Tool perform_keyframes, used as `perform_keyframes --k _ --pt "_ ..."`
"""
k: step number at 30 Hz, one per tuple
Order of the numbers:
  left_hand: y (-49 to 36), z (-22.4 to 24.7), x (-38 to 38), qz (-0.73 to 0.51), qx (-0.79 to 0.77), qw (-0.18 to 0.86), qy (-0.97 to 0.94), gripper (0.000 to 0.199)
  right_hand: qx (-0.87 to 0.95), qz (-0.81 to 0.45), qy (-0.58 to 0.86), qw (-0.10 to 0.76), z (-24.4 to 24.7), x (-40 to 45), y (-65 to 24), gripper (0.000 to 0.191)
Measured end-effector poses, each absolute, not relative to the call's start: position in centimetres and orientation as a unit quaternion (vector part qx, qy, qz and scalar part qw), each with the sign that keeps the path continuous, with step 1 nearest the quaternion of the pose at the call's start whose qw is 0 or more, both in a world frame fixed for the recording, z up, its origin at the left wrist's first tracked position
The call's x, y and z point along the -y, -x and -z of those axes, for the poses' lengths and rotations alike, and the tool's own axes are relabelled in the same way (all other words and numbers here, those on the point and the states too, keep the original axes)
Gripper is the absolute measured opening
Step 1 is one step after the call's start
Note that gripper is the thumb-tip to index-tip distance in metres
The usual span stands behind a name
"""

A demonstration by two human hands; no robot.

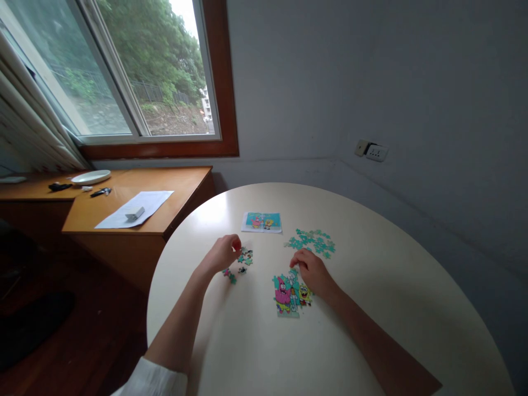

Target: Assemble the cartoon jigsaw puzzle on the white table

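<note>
A partly joined jigsaw puzzle [284, 297] lies on the round table, with a pink starfish, a teal figure and a yellow sponge character on it. At its top edge is my right hand [312, 270], fingers bent and tips together; whatever they hold, if anything, is hidden. My left hand [224, 253] is curled in a pinch just above a small group of puzzle pieces [246, 256], and I cannot make out what is in it. Near that hand lie a dark-marked piece [242, 270] and a few pink and green pieces [230, 276].
Many loose teal pieces [315, 241] are spread beyond my right hand. A printed reference picture [262, 221] lies farther back on the cream table [256, 352]. To the left, a wooden desk [185, 184] carries a paper sheet, a small white box [134, 213] and a white plate [91, 177].
</note>
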State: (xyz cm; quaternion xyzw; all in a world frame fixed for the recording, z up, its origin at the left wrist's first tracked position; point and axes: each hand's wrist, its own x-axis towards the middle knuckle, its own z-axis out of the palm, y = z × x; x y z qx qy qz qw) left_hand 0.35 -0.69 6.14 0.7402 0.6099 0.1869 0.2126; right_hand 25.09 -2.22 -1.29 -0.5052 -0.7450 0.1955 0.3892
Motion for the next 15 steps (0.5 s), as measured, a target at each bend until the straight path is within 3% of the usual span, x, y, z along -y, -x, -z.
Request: perform_keyframes --k 6,11,15 --pt "-1.9 -5.8 0.5 -0.462 -0.477 0.447 -0.599 0.019 0.748 -0.192 0.502 0.391 1.3 2.2 -25.2 0.031" --pt "-2.7 -5.3 0.5 -0.499 -0.42 0.598 -0.466 0.03 0.75 -0.19 0.501 0.387 1.2 2.3 -25.2 0.03" --pt "-3.2 -4.9 0.6 -0.496 -0.393 0.671 -0.387 0.021 0.754 -0.187 0.5 0.383 1.2 2.3 -25.2 0.03"
